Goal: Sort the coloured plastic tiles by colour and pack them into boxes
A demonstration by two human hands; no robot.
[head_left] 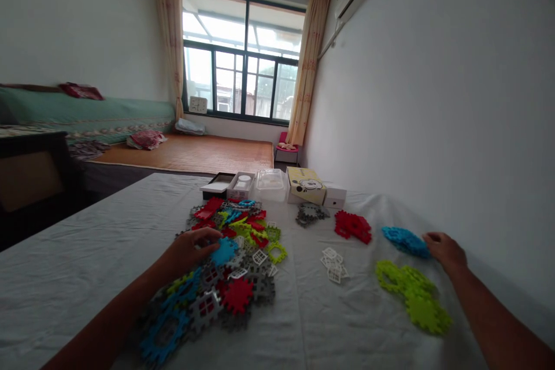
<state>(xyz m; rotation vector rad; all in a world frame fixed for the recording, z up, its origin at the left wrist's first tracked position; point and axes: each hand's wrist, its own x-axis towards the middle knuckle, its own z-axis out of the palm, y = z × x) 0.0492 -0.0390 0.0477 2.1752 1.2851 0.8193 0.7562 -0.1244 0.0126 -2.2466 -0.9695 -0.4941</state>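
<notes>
Left hand (193,251) pinches blue piece (224,251) by its edge at mixed pile (237,295); interlocked teeth could drag neighbours along. Right hand (446,250) curls against blue stack (403,241) on surface (299,306), grip unclear; a nudge could topple it toward green pieces (422,306).

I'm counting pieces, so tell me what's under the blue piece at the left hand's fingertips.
Gray pieces show just past the lower edge of the blue piece. Whatever sits directly beneath it is covered, and the left hand overlaps its edge.
</notes>
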